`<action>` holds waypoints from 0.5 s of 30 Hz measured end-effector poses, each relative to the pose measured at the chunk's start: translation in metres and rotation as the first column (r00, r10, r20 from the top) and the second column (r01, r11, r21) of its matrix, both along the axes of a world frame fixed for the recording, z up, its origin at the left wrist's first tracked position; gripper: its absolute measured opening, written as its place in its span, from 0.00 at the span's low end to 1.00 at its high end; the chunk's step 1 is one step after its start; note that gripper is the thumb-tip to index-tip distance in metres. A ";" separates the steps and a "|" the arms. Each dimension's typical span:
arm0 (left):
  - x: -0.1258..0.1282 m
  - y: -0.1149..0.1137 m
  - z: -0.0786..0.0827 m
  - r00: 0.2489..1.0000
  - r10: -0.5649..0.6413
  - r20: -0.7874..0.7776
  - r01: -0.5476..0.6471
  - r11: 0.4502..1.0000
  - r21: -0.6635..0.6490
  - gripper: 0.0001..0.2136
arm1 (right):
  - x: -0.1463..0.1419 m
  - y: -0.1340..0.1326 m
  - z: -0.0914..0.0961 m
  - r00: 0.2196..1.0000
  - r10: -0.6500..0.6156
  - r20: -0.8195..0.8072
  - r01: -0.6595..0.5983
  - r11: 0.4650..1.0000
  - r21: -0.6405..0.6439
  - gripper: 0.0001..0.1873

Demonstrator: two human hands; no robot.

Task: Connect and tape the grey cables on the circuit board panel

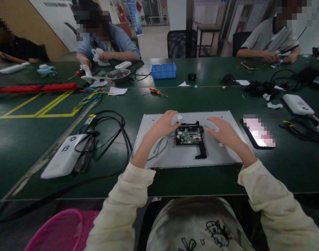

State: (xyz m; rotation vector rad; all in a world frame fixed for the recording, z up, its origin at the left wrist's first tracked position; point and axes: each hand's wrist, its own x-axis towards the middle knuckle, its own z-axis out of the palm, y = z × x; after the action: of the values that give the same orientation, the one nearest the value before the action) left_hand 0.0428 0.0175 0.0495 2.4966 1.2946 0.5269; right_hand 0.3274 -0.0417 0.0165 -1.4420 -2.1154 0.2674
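Panel: smooth grey rectangle [172, 157], flat on the green table [190, 183].
Circuit board: green [189, 137], studded with small parts, at mid-panel within an angular black frame [202, 150].
Cable: thin grey strands [159, 148], curving left of the board.
Left hand [164, 124]: loosely curved, thumb and fingers parted, at the frame's far-left corner; contact cannot be told.
Right hand [223, 131]: unclenched, thumb apart from fingers, over the panel, right of the frame.

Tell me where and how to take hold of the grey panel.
Grip the grey panel by its left and right edges, the left hand and right hand coming in low from either side. It lies flat, with the green circuit board and black bracket mid-panel, so opposite edges should leave both untouched.
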 end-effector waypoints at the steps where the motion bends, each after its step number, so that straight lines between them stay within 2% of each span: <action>1: -0.003 -0.006 0.000 0.997 -0.079 -0.008 0.079 0.996 -0.041 0.28 | -0.004 -0.002 0.000 0.999 0.032 0.009 -0.032 0.999 -0.019 0.28; 3: -0.008 -0.016 -0.001 0.982 -0.187 -0.010 0.183 0.972 -0.146 0.37 | -0.011 -0.004 -0.001 0.996 0.091 0.023 -0.090 0.994 -0.065 0.36; 7: -0.014 -0.024 -0.007 0.971 -0.236 0.045 0.239 0.936 -0.259 0.44 | -0.019 -0.007 -0.007 0.982 0.188 0.026 -0.183 0.976 -0.118 0.45; 15: -0.017 -0.020 -0.018 0.966 -0.224 0.130 0.253 0.925 -0.283 0.44 | -0.022 -0.004 -0.011 0.973 0.232 0.015 -0.227 0.964 -0.141 0.46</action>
State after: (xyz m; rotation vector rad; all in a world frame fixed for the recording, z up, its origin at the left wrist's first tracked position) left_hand 0.0256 -0.0020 0.0316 2.3016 0.9367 0.3575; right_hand 0.3051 -0.0454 0.0052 -1.2812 -2.3320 0.4913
